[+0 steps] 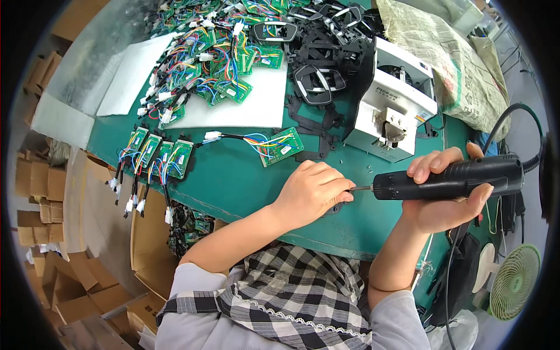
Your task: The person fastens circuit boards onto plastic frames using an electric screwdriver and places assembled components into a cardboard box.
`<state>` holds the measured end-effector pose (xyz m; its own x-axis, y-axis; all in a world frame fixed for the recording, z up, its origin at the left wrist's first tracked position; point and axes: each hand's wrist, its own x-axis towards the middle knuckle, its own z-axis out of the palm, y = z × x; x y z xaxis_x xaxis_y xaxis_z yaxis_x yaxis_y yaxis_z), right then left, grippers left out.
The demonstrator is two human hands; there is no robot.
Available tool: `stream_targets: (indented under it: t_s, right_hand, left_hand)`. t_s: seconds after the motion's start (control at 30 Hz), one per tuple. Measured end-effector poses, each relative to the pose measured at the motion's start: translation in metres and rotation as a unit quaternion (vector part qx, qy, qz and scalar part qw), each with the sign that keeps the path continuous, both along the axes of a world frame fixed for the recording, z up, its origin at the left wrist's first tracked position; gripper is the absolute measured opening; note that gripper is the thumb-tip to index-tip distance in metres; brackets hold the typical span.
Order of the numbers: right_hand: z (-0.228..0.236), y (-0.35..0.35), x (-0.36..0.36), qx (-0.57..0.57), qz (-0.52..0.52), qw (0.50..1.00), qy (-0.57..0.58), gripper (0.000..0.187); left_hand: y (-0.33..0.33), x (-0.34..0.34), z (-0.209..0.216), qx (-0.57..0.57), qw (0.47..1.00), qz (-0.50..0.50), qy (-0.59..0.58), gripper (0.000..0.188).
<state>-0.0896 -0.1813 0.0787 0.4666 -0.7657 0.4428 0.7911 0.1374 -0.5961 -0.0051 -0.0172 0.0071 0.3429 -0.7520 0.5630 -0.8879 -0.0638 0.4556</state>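
Note:
My right hand (433,214) is wrapped round a black electric screwdriver (452,178), which lies nearly level with its bit pointing left. The tip of its metal bit (363,188) meets the pinched fingertips of my left hand (315,191). Whatever those fingers hold is too small or hidden to make out. Below them, part of a small dark piece (334,208) shows on the green table (233,189). Just beyond my left hand lies a green circuit board (282,147) with coloured wires and a white connector. A few tiny screws (368,169) are scattered near the bit.
A white screw feeder (388,108) stands beyond the screwdriver. Black plastic frames (318,84) pile up beside it. Wired circuit boards heap on a white foam sheet (256,108); several more boards (153,153) line the left edge. A woven sack (446,64) and a green fan (514,282) are on the right.

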Motion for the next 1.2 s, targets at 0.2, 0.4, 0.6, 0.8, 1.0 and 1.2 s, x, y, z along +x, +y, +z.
stream_targets:
  t_s: [0.2, 0.4, 0.6, 0.8, 1.0, 1.2]
  right_hand:
    - [-0.003, 0.008, 0.005, -0.017, 0.030, 0.999, 0.018, 0.059]
    - [-0.005, 0.012, 0.009, -0.028, 0.033, 0.999, 0.032, 0.060]
    - [-0.003, 0.016, 0.009, -0.033, 0.015, 0.998, 0.042, 0.061]
    - [-0.003, 0.017, 0.008, -0.018, 0.005, 1.000, 0.020, 0.060]
    - [-0.004, 0.012, 0.006, 0.001, 0.029, 0.999, 0.014, 0.064]
    - [0.000, 0.013, 0.009, 0.030, 0.052, 0.997, 0.055, 0.062]
  left_hand:
    - [0.003, 0.002, 0.000, 0.005, 0.999, -0.012, 0.052, 0.021]
    - [0.002, 0.002, 0.000, 0.031, 0.997, -0.006, 0.070, 0.022]
    - [0.004, 0.005, 0.000, 0.052, 0.995, -0.021, 0.084, 0.020]
    - [0.007, 0.008, 0.001, 0.077, 0.985, -0.055, 0.144, 0.023]
    - [0.008, 0.009, 0.003, 0.072, 0.976, -0.079, 0.188, 0.020]
    - [0.008, 0.006, 0.006, 0.079, 0.977, -0.076, 0.183, 0.019]
